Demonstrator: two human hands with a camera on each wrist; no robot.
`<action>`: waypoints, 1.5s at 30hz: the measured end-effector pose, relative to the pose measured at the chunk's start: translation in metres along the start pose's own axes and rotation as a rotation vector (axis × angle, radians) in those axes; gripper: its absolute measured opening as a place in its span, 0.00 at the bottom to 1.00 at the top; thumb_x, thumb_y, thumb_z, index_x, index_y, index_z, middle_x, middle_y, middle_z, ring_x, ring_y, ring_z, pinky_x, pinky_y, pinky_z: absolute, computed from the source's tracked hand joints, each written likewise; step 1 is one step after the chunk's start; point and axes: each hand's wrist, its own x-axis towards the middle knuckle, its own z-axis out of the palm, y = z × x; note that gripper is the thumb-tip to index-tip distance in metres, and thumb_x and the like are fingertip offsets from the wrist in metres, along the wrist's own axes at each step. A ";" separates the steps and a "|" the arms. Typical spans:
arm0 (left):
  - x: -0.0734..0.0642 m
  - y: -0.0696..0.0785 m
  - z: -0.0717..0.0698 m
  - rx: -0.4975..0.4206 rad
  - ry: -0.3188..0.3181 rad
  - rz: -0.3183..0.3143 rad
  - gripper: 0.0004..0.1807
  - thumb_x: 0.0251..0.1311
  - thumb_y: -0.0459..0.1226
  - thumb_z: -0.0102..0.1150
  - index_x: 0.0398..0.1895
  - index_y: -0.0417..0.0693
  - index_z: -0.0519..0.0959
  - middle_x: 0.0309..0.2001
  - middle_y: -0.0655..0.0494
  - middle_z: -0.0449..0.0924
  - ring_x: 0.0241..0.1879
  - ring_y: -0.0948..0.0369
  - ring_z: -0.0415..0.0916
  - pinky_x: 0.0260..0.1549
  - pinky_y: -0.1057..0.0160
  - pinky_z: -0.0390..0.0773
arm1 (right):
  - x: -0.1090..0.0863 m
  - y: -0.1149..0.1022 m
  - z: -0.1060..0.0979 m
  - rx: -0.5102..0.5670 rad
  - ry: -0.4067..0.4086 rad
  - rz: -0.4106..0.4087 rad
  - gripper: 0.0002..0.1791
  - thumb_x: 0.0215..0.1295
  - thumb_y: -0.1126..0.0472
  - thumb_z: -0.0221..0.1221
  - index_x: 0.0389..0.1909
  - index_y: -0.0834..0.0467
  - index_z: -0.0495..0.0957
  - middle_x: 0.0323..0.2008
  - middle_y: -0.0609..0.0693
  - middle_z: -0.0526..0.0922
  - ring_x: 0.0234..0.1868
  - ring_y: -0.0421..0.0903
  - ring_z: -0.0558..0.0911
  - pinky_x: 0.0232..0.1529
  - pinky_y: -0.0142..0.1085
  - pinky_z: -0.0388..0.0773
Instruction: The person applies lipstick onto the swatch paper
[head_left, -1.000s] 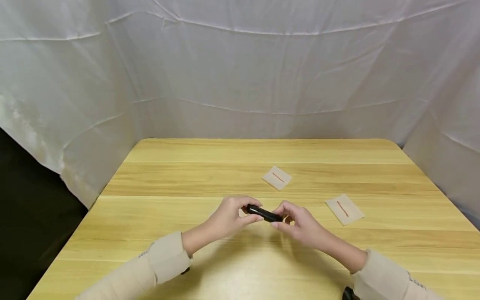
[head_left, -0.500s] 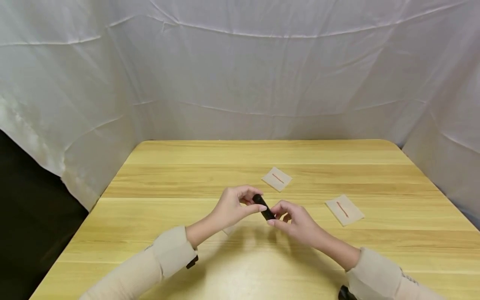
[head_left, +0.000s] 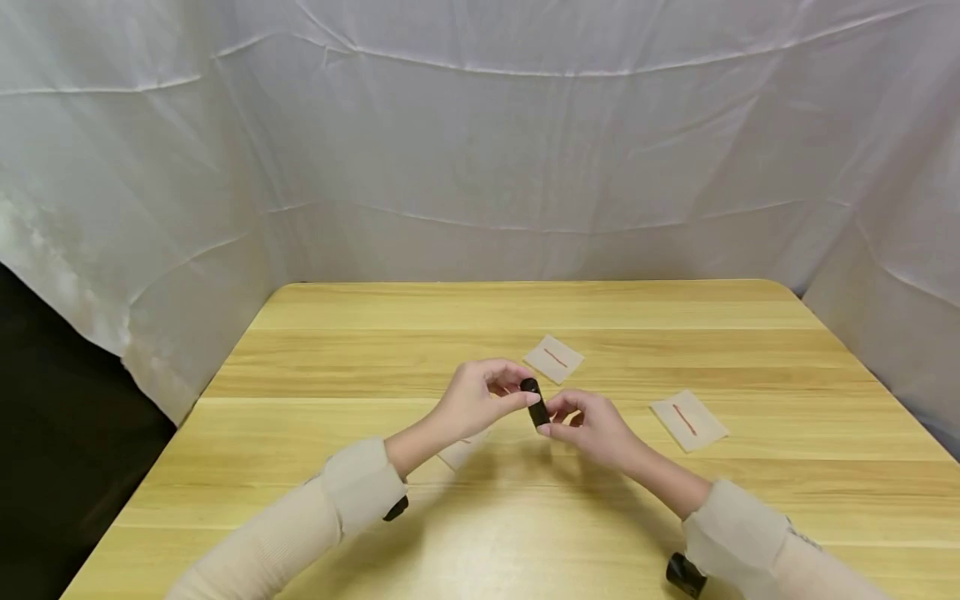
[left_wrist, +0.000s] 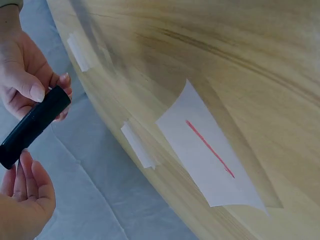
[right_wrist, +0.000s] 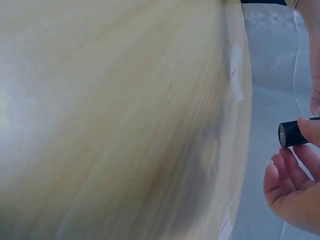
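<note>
Between both hands, above the table, a small black cylindrical tube stands tilted close to upright; it looks like a capped lipstick. My left hand pinches its upper end with thumb and fingertips. Lower down, my right hand pinches the other end. In the left wrist view the tube slants across the left edge, its far end against the right thumb. A pale label marks the tube's flat end in the right wrist view. Whether the tube has a seam or cap cannot be made out.
Square pale paper cards with red strokes lie on the wooden table: one behind the hands, one to the right, one partly under the left forearm. Black wrist devices show below the sleeves. White cloth hangs behind.
The tube has turned from lying nearly sideways to nearly upright. Both hands have shifted slightly away from the body, the left also to the right, uncovering more of the left card.
</note>
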 end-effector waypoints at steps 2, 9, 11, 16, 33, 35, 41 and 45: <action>0.003 -0.001 0.001 0.011 0.002 0.003 0.10 0.53 0.34 0.65 0.38 0.40 0.82 0.31 0.48 0.84 0.29 0.67 0.77 0.30 0.72 0.77 | 0.003 0.001 0.000 0.001 -0.001 0.009 0.08 0.54 0.64 0.64 0.35 0.62 0.81 0.32 0.52 0.84 0.32 0.39 0.76 0.32 0.31 0.76; 0.013 -0.005 0.002 0.048 0.022 -0.006 0.10 0.53 0.34 0.64 0.40 0.41 0.82 0.35 0.48 0.85 0.33 0.60 0.80 0.31 0.73 0.78 | 0.015 0.006 0.000 0.018 0.003 0.063 0.10 0.55 0.63 0.64 0.36 0.64 0.80 0.34 0.55 0.84 0.34 0.42 0.77 0.34 0.32 0.76; 0.015 -0.007 0.003 0.052 0.024 -0.018 0.10 0.53 0.33 0.64 0.40 0.41 0.82 0.35 0.48 0.85 0.33 0.59 0.80 0.31 0.73 0.78 | 0.018 0.009 0.001 0.027 0.002 0.074 0.10 0.55 0.62 0.64 0.36 0.64 0.80 0.35 0.56 0.83 0.34 0.42 0.77 0.33 0.33 0.75; 0.021 -0.012 0.005 0.057 0.017 -0.045 0.10 0.53 0.33 0.64 0.40 0.41 0.83 0.37 0.48 0.85 0.34 0.59 0.81 0.32 0.74 0.78 | 0.025 0.016 0.004 0.065 0.000 0.120 0.10 0.55 0.63 0.65 0.35 0.64 0.80 0.34 0.56 0.82 0.35 0.43 0.77 0.32 0.33 0.74; 0.024 -0.030 0.010 0.071 -0.027 -0.033 0.11 0.53 0.32 0.64 0.39 0.37 0.82 0.38 0.45 0.85 0.33 0.58 0.80 0.30 0.75 0.78 | 0.038 0.034 0.014 0.104 -0.018 0.117 0.10 0.51 0.67 0.65 0.33 0.69 0.79 0.28 0.56 0.80 0.27 0.39 0.72 0.27 0.26 0.71; 0.024 -0.031 0.011 0.073 -0.031 -0.031 0.11 0.53 0.32 0.64 0.39 0.37 0.82 0.39 0.46 0.85 0.33 0.58 0.80 0.31 0.74 0.78 | 0.038 0.035 0.015 0.092 -0.021 0.114 0.10 0.51 0.68 0.66 0.33 0.69 0.79 0.27 0.55 0.80 0.26 0.39 0.72 0.26 0.26 0.71; 0.023 -0.033 0.013 0.085 -0.038 -0.028 0.10 0.53 0.32 0.64 0.39 0.38 0.82 0.38 0.46 0.85 0.34 0.58 0.80 0.31 0.74 0.78 | 0.038 0.035 0.016 0.066 -0.040 0.088 0.08 0.50 0.68 0.66 0.30 0.68 0.79 0.24 0.54 0.78 0.24 0.39 0.70 0.23 0.26 0.69; 0.022 -0.034 0.013 0.089 -0.046 -0.049 0.11 0.53 0.33 0.64 0.40 0.38 0.82 0.38 0.46 0.85 0.34 0.59 0.80 0.31 0.74 0.78 | 0.038 0.034 0.017 0.060 -0.045 0.085 0.08 0.50 0.68 0.65 0.30 0.68 0.79 0.24 0.54 0.78 0.24 0.39 0.71 0.22 0.27 0.69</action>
